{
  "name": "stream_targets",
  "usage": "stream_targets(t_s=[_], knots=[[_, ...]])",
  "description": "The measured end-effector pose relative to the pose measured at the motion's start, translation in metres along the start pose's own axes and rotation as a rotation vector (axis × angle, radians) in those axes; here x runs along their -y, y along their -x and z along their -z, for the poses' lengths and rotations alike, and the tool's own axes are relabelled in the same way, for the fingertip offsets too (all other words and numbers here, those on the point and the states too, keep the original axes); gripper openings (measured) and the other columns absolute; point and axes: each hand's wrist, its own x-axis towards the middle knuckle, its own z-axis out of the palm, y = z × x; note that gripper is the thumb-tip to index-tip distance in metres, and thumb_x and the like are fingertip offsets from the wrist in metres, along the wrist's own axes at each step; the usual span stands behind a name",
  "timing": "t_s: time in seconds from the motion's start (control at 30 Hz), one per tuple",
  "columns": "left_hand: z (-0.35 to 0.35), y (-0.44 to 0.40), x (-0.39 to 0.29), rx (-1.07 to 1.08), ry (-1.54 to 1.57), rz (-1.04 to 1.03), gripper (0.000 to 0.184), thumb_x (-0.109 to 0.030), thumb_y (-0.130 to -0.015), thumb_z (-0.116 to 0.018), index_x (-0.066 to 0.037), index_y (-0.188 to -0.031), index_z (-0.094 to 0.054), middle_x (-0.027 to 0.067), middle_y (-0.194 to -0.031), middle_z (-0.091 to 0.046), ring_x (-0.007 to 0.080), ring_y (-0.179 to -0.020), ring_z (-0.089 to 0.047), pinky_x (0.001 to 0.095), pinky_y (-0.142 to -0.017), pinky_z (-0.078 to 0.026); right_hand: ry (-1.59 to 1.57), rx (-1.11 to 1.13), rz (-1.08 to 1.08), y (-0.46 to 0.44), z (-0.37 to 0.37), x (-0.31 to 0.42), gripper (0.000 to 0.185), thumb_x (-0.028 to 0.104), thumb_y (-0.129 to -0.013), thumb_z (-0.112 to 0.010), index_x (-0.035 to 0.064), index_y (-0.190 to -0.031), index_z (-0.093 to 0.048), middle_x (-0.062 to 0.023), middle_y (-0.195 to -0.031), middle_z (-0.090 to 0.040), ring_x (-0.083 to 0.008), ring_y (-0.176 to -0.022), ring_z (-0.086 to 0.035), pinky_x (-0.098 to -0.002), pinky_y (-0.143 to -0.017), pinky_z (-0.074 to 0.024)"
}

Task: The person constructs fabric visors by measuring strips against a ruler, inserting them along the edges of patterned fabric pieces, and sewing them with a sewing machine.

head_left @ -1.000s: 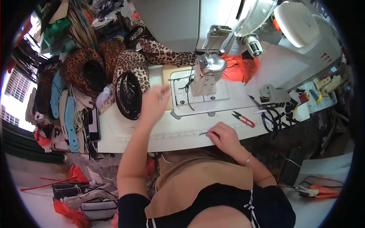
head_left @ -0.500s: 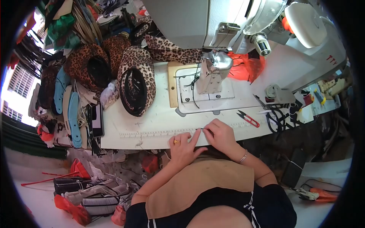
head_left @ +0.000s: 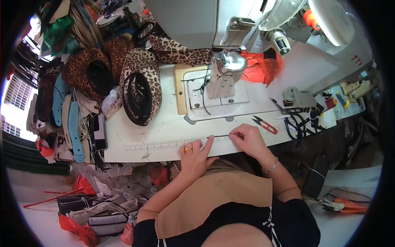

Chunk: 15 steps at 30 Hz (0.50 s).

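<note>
A short, thin black strip [head_left: 221,136] lies along the printed ruler scale on the white sewing table. My right hand [head_left: 249,140] pinches its right end between thumb and fingertips. The index fingertip of my left hand [head_left: 195,160] rests at the strip's left end, pressing it against the table. That hand has its thumb spread and its other fingers bent, with a ring on one of them. The ruler scale [head_left: 156,145] runs leftward from the strip along the table's front. To the right of my right hand lie red-handled thread snips [head_left: 265,124].
A sewing machine [head_left: 224,78] stands behind my hands. Leopard-print shoes [head_left: 142,88] sit at the left, beside a phone [head_left: 100,131] and blue sole-shaped pieces [head_left: 74,131]. Black scissors [head_left: 294,123] and cords lie at the right. An orange bag [head_left: 261,68] is behind the machine's post.
My right hand has moved right, away from my left index finger, and a longer stretch of the black strip now shows between them. The whole view has shifted slightly.
</note>
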Motion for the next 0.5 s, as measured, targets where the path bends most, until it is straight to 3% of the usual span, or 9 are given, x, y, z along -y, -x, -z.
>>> stream_targets(t_s=[0.5], knots=[[0.0036, -0.0030, -0.0002, 0.025, 0.022, 0.019, 0.074, -0.050, -0.065, -0.075, -0.021, -0.131, -0.057, 0.0042, -0.090, -0.049, 0.0219, -0.086, -0.045, 0.0403, -0.082, -0.031, 0.063, -0.086, -0.021, 0.0050, -0.0003, 0.0030, 0.009, 0.004, -0.074, -0.066, 0.0007, -0.082, -0.066, -0.0121, -0.076, -0.062, -0.0255, -0.068, -0.064, -0.0321, -0.062, -0.0512]])
